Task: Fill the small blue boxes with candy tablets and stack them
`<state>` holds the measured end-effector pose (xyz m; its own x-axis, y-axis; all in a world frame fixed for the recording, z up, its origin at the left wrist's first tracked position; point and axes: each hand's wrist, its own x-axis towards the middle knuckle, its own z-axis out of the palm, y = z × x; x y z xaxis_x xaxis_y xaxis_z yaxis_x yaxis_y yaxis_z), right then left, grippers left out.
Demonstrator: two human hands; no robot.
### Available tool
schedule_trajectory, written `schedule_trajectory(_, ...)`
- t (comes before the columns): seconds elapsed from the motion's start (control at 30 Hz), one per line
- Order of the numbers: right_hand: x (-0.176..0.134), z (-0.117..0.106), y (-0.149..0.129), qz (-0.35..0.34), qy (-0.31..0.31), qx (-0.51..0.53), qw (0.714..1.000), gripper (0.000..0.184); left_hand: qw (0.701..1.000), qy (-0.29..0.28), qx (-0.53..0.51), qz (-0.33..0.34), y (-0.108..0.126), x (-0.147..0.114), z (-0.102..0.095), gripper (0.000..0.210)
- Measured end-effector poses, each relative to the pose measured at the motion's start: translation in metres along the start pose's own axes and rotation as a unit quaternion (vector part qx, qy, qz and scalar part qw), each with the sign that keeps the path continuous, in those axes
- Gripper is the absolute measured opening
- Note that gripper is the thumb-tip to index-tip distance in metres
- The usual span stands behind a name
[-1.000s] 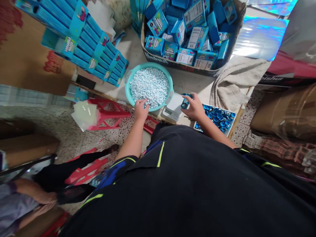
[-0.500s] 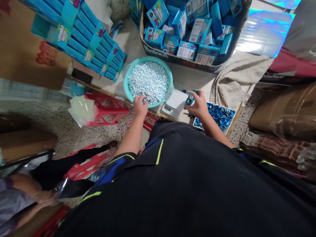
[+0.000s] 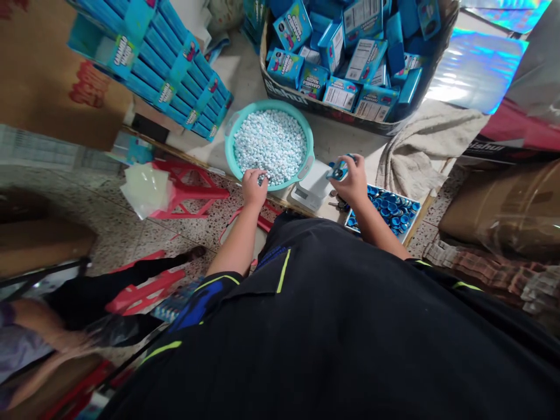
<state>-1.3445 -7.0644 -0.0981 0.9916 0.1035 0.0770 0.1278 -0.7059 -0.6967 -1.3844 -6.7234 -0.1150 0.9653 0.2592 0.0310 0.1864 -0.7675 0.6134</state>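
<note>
A turquoise colander-like bowl (image 3: 309, 140) is filled with small white and pale-blue candies (image 3: 271, 143). At its near rim, my left hand (image 3: 254, 189) has its fingers curled together by the candies; whatever is between the fingertips is too small to make out. My right hand (image 3: 353, 185) grips a small blue box (image 3: 339, 170) between thumb and fingers, tilted beside a white digital scale (image 3: 312, 189). Just right of that hand, a shallow white tray (image 3: 409, 233) holds many round blue caps (image 3: 394, 210).
A big carton (image 3: 301, 100) full of blue printed boxes stands at the back. Stacked blue display boxes (image 3: 175, 76) lean at left. A grey cloth (image 3: 420, 151) lies at right. Red stools (image 3: 188, 189) stand on the floor, and another person's hands (image 3: 70, 344) hold clear plastic at lower left.
The view has shifted slightly, moving the table items to the right. The blue box in my right hand has tilted. My left hand stays at the bowl's near rim, fingers a little more curled.
</note>
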Motion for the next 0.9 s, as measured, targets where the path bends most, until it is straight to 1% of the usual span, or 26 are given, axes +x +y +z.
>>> schedule_trajectory(0.03,0.006,-0.005,0.007,0.016,0.016,-0.012,1.0,0.059,1.0,-0.002,0.0,0.001,0.0,0.0,0.0,0.021)
schedule_trajectory(0.1,0.018,-0.016,0.024,0.048,0.026,-0.035,0.998,0.059,1.0,-0.006,-0.001,0.004,-0.001,-0.001,-0.001,0.02)
schedule_trajectory(0.23,0.034,-0.031,0.06,0.111,-0.018,-0.064,0.992,0.061,1.0,-0.012,-0.001,0.01,-0.003,-0.001,-0.005,0.017)
schedule_trajectory(0.33,0.037,-0.038,0.071,0.145,-0.047,-0.065,0.986,0.062,1.0,-0.016,0.0,0.01,-0.005,0.002,-0.007,0.015)
schedule_trajectory(0.4,0.035,-0.041,0.065,0.141,-0.032,-0.082,0.986,0.062,1.0,-0.017,0.0,0.009,-0.005,0.002,-0.008,0.014)
schedule_trajectory(0.47,0.031,-0.04,0.047,0.108,0.003,-0.089,0.99,0.057,1.0,-0.018,0.0,0.008,-0.006,0.003,-0.007,0.014)
schedule_trajectory(0.5,0.028,-0.037,0.035,0.09,0.008,-0.064,0.994,0.052,1.0,-0.018,0.0,0.007,-0.006,0.002,-0.007,0.014)
schedule_trajectory(0.53,0.024,-0.031,0.022,0.09,-0.011,-0.004,0.996,0.046,1.0,-0.017,-0.001,0.006,-0.006,0.002,-0.006,0.014)
schedule_trajectory(0.57,0.02,-0.023,0.009,0.11,-0.051,0.079,0.99,0.039,1.0,-0.016,-0.001,0.006,-0.006,0.002,-0.006,0.015)
schedule_trajectory(0.6,0.016,-0.013,-0.004,0.15,-0.108,0.174,0.967,0.032,1.0,-0.015,-0.001,0.004,-0.006,0.001,-0.005,0.015)
schedule_trajectory(0.63,0.013,-0.001,-0.014,0.212,-0.168,0.259,0.927,0.029,1.0,-0.013,-0.001,0.003,-0.006,0.001,-0.005,0.016)
schedule_trajectory(0.67,0.011,0.012,-0.023,0.26,-0.21,0.309,0.891,0.03,1.0,-0.013,-0.001,0.001,-0.005,0.001,-0.004,0.016)
schedule_trajectory(0.7,0.011,0.025,-0.029,0.301,-0.237,0.341,0.858,0.033,1.0,-0.013,-0.001,0.0,-0.005,0.001,-0.004,0.016)
schedule_trajectory(0.73,0.012,0.037,-0.032,0.33,-0.25,0.358,0.837,0.037,1.0,-0.013,-0.001,-0.001,-0.005,0.001,-0.004,0.015)
schedule_trajectory(0.8,0.018,0.057,-0.033,0.363,-0.258,0.382,0.81,0.042,1.0,-0.012,-0.001,-0.002,-0.004,0.001,-0.004,0.015)
schedule_trajectory(0.9,0.031,0.073,-0.031,0.395,-0.271,0.414,0.774,0.041,1.0,-0.008,0.002,-0.003,-0.003,0.001,-0.003,0.015)
